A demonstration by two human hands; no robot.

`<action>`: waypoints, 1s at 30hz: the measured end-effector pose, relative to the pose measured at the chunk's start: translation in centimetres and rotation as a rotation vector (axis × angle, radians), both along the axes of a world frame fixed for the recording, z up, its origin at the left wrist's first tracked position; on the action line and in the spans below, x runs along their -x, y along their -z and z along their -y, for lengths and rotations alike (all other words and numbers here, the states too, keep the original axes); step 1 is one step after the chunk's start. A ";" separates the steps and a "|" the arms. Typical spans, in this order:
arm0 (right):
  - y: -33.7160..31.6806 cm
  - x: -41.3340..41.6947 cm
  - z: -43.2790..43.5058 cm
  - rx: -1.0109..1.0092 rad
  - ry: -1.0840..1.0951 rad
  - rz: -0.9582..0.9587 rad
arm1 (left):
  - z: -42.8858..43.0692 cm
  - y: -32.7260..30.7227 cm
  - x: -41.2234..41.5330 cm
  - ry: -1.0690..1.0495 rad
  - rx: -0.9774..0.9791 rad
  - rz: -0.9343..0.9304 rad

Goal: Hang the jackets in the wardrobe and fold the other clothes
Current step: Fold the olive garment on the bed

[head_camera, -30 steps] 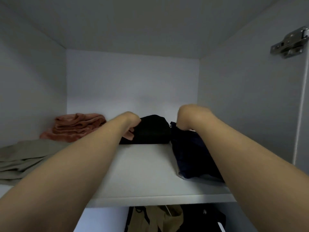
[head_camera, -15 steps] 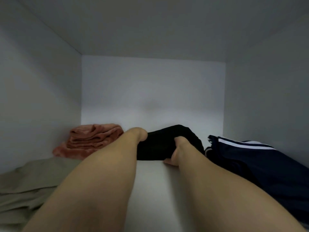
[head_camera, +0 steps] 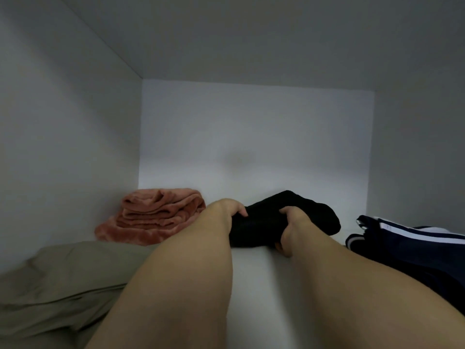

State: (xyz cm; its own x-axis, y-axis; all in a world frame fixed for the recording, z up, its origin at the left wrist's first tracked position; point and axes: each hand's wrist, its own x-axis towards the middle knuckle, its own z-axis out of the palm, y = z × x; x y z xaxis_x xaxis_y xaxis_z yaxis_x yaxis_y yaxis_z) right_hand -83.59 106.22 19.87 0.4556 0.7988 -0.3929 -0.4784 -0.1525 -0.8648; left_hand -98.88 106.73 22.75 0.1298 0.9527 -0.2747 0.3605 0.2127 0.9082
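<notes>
A folded black garment (head_camera: 284,217) lies at the back middle of the white wardrobe shelf (head_camera: 254,285). My left hand (head_camera: 226,210) grips its left end, thumb on top. My right hand (head_camera: 292,230) holds its front right side, thumb over the top and fingers under the edge. Both forearms reach in from the bottom of the view. A folded pink towel-like cloth (head_camera: 156,217) sits at the back left. A navy garment with white stripes (head_camera: 407,245) lies to the right.
An olive-beige garment (head_camera: 63,280) lies spread on the shelf's left front, partly under my left forearm. White wardrobe walls close in on the left, back and right, with the ceiling panel low overhead.
My right hand left the navy garment and moved left onto the black garment, which both hands now hold. The view has pushed deeper into the shelf compartment.
</notes>
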 end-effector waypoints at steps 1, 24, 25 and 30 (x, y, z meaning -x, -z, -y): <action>-0.1 0.1 0.2 -0.033 0.010 -0.051 | 0.4 -0.6 0.0 0.033 -0.007 0.045; -7.5 15.2 -4.4 -0.578 -0.366 -0.335 | 1.4 -13.4 21.3 -0.422 -0.416 0.180; -7.1 15.2 -4.8 -0.579 -0.393 -0.306 | 0.7 -13.4 21.7 -0.432 -0.440 0.122; -5.6 14.0 -6.3 -0.349 -0.458 -0.052 | -4.6 -13.2 21.9 -0.480 -0.591 -0.560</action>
